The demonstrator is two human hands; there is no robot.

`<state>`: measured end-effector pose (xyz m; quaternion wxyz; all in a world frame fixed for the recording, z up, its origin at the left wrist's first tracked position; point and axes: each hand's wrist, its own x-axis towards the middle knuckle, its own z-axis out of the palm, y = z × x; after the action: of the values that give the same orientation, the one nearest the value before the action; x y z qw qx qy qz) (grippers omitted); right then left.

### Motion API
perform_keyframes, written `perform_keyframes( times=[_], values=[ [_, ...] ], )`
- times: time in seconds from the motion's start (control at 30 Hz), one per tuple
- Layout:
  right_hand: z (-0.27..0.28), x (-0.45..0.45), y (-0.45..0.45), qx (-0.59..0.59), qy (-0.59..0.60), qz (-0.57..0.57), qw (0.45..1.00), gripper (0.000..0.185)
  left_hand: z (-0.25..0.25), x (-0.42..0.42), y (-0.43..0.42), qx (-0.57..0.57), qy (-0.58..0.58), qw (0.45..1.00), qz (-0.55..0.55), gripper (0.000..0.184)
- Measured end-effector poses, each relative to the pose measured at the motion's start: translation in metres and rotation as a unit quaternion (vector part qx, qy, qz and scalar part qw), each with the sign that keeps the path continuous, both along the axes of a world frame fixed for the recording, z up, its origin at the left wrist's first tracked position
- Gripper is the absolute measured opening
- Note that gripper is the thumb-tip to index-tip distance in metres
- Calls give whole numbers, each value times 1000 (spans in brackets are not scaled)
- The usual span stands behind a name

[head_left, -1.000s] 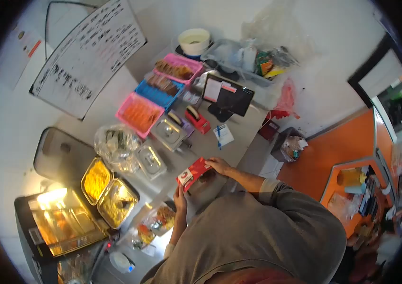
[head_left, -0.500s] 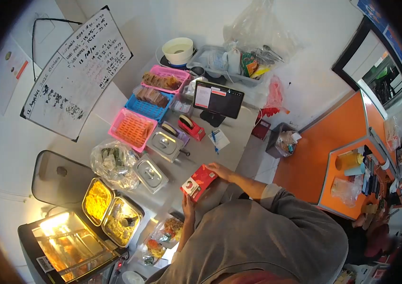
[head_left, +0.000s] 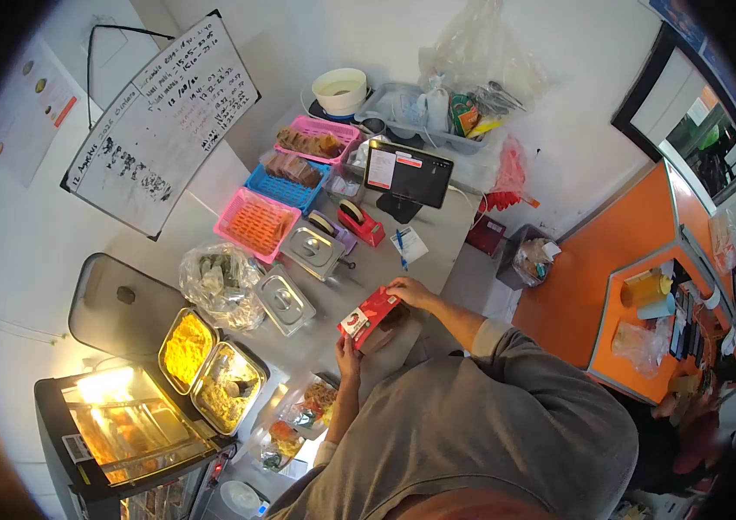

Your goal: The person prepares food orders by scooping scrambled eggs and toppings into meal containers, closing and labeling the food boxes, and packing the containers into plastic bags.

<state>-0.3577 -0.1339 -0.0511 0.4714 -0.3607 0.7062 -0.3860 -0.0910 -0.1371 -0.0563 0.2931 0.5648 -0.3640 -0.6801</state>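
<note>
Right now, a red printed carton (head_left: 371, 317) is held up over the near edge of the steel worktop (head_left: 446, 230), slanting between two hands. The left hand (head_left: 349, 355) is partly closed, its fingers bent against the carton's lower left end, by the pale panel. The right hand (head_left: 411, 293) is curled over the opposite, upper right end, fingers on the top face.

Just beyond the carton, a lidded steel pan (head_left: 285, 300) stands to the left, near a second lidded pan (head_left: 314, 251). A blue pen (head_left: 401, 248) lies across a white paper slip (head_left: 412, 244), beside a red tape dispenser (head_left: 361, 224). Behind them stands a tablet (head_left: 408, 173), its screen lit. A clear plastic bag (head_left: 221, 286) slumps left of the pans.
</note>
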Motion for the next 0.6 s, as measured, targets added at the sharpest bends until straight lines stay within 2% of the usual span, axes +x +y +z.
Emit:
perform_keyframes(
  times=[0.27, 0.33, 0.37, 0.4, 0.43, 0.47, 0.5, 0.53, 0.57, 0.6],
  values=[
    [18, 17, 27, 3, 78, -32, 996, 49, 9, 5, 9, 9, 4, 1000, 16, 47],
    [10, 20, 31, 1, 71, -10, 997, 46, -20, 24, 10, -59, 0, 998, -25, 45],
    [24, 26, 36, 27, 32, -5, 999, 44, -34, 27, 9, -95, 3, 994, -58, 44],
    [43, 32, 41, 48, -2, -15, 999, 43, -5, 24, 12, -47, 25, 997, -53, 44],
    [-43, 27, 35, -29, 16, -15, 999, 39, -59, 28, 4, -49, 124, 991, -17, 45],
    [-103, 27, 26, -53, -156, -16, 986, 32, -70, 38, 3, -33, 168, 984, -52, 49],
    [-87, 36, 47, -81, 253, -25, 964, 26, -38, 31, 10, -65, 184, 973, -119, 47],
    [-44, 43, 55, -5, -83, -89, 993, 32, -17, 31, 10, -77, 50, 989, -118, 45],
    [-61, 47, 54, -16, -42, -88, 995, 35, -28, 41, 4, -74, 54, 983, -159, 51],
    [-49, 51, 61, -10, -64, -99, 993, 35, -41, 49, -4, -75, 58, 976, -195, 58]
  ],
)
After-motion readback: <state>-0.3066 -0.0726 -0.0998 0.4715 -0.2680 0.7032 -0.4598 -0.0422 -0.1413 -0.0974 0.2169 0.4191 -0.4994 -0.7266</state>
